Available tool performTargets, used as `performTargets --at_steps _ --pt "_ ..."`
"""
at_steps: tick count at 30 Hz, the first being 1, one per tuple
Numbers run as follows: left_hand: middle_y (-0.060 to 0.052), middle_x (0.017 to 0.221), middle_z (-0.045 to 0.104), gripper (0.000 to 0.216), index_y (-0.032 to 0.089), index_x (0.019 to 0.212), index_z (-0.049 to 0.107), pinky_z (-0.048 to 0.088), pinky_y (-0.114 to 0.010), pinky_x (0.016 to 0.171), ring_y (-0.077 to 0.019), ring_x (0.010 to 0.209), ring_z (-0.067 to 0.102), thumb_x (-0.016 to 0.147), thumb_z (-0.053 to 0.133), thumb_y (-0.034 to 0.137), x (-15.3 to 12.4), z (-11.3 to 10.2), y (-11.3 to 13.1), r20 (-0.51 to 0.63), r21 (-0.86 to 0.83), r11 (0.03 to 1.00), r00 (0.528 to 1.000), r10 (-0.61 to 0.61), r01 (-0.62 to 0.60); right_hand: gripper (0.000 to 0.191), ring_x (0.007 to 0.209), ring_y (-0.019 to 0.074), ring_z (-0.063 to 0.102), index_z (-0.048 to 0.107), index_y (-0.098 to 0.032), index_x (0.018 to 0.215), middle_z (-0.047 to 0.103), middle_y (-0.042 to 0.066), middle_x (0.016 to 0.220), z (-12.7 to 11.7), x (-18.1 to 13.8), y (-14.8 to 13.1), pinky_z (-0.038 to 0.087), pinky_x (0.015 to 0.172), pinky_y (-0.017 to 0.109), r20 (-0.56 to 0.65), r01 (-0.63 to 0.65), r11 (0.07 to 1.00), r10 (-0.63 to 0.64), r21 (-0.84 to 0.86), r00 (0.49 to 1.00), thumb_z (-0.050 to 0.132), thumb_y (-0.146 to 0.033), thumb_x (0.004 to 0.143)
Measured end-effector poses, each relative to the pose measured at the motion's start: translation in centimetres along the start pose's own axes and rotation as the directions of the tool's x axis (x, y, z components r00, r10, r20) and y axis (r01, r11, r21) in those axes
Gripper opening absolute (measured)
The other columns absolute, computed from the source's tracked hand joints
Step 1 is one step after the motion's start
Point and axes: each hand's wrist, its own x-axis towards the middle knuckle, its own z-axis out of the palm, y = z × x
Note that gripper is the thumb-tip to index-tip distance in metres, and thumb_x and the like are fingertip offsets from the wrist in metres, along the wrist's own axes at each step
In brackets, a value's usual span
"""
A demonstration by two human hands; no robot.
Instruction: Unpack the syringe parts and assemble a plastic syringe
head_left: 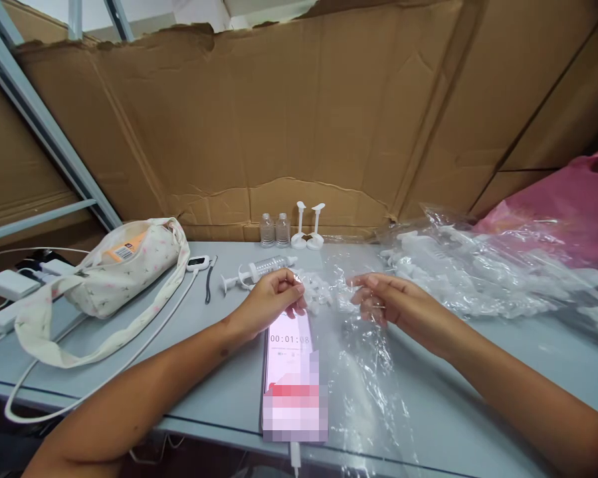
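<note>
While the head camera looked down over a pale grey table (129, 345), both bare hands met near its middle over a crinkled clear plastic bag (363, 372). The left hand (272, 299) was curled, its fingertips (295, 292) pinched on the bag's edge beside a cluster of small white plastic parts (321, 292). The right hand (393, 302) reached in from the other side, its fingers (366, 282) bent and closed on the same film, so that the bag's mouth was held between the two hands.

Just beneath the left hand lay a phone (292, 372) face up, with a cable at its near end; its screen read 00:01:0, the last digit too faint to tell, and its lower part was blurred out. Beyond the hands lay a syringe-like dispenser (259, 271). Against the cardboard wall (299, 119) stood two small clear bottles (275, 230) and, just beside them, two white stands (307, 227). On the left rested a floral cloth bag (129, 265) bearing an orange label with a barcode, its print unreadable. To the right, more clear bags of white parts (478, 272) were heaped against a pink plastic bag (568, 206).
</note>
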Motion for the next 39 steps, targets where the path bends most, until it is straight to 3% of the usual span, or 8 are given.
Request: performTargets --at_steps 6,13,17,22,28,32,36,39 --pt "0.003 0.059 0.054 0.02 0.016 0.076 0.052 0.039 -0.021 0.053 -0.0066 0.053 0.05 0.078 0.065 0.03 0.9 -0.7 -0.7 -0.039 0.005 0.998 0.997 0.066 -0.066 0.035 0.05 0.0069 0.043 0.068 -0.017 0.074 0.057 -0.001 0.063 -0.8 0.8 0.6 0.033 0.051 0.024 -0.152 0.095 0.995 -0.1 -0.041 0.983 0.073 -0.051 0.069" --pt "0.001 0.07 0.059 0.027 0.017 0.092 0.054 0.041 -0.023 0.056 -0.0095 0.059 0.055 0.08 0.064 0.039 1.1 -1.5 -0.5 -0.037 0.079 0.995 0.997 0.068 -0.065 0.032 0.051 0.0093 0.043 0.066 -0.018 0.074 0.055 -0.002 0.056 -0.2 0.5 0.5 0.033 0.051 0.026 -0.061 0.144 0.984 -0.151 -0.108 0.987 0.068 -0.05 0.074" --pt "0.002 0.065 0.054 0.021 0.016 0.075 0.051 0.039 -0.022 0.057 -0.0082 0.059 0.052 0.081 0.062 0.033 0.9 -1.3 -0.4 -0.041 0.136 0.986 0.994 0.104 -0.098 0.031 0.051 0.0097 0.041 0.063 -0.018 0.068 0.054 -0.001 0.055 0.4 0.3 0.5 0.031 0.051 0.026 -0.015 0.132 0.978 -0.136 -0.159 0.991 0.067 -0.048 0.076" --pt "0.002 0.065 0.053 0.016 0.017 0.074 0.052 0.041 -0.024 0.059 -0.0093 0.06 0.05 0.083 0.056 0.029 1.0 -1.5 -0.4 -0.041 0.223 0.966 0.989 0.143 -0.13 0.032 0.052 0.0106 0.042 0.062 -0.019 0.063 0.054 0.0 0.055 0.4 0.2 0.3 0.031 0.051 0.027 -0.044 0.145 0.966 -0.158 -0.214 0.986 0.066 -0.048 0.075" --pt "-0.005 0.097 0.067 0.015 0.02 0.095 0.062 0.043 -0.035 0.083 -0.0188 0.09 0.059 0.086 0.055 0.03 0.1 -0.9 0.5 0.052 0.647 0.722 0.96 0.277 -0.244 0.032 0.05 0.0099 0.043 0.063 -0.019 0.066 0.055 -0.001 0.056 1.5 -0.4 0.3 0.032 0.051 0.026 0.006 0.153 0.959 -0.156 -0.238 0.988 0.068 -0.049 0.073" --pt "-0.002 0.088 0.071 0.014 0.021 0.086 0.064 0.039 -0.038 0.086 -0.0193 0.086 0.062 0.088 0.052 0.029 -0.9 0.3 0.5 0.223 0.751 0.549 0.924 0.311 -0.366 0.028 0.055 0.0126 0.052 0.066 -0.018 0.072 0.06 0.0 0.059 2.8 -0.7 1.2 0.037 0.055 0.027 0.149 0.177 0.949 -0.142 -0.262 0.979 0.068 -0.046 0.075" --pt "0.0 0.076 0.068 0.014 0.019 0.078 0.062 0.039 -0.034 0.081 -0.0164 0.075 0.061 0.086 0.05 0.022 -1.3 1.1 0.4 0.281 0.759 0.51 0.911 0.303 -0.404 0.027 0.055 0.0131 0.053 0.066 -0.019 0.071 0.06 0.0 0.059 3.5 -0.9 1.8 0.039 0.055 0.027 0.224 0.186 0.946 -0.127 -0.265 0.966 0.068 -0.046 0.076" --pt "0.0 0.073 0.066 0.015 0.019 0.076 0.061 0.039 -0.033 0.079 -0.0152 0.071 0.059 0.086 0.05 0.021 -1.0 1.0 0.7 0.28 0.756 0.516 0.911 0.302 -0.403 0.029 0.055 0.0133 0.053 0.065 -0.019 0.069 0.059 0.0 0.059 3.4 -1.0 1.3 0.039 0.055 0.027 0.193 0.186 0.94 -0.133 -0.286 0.972 0.068 -0.047 0.075"
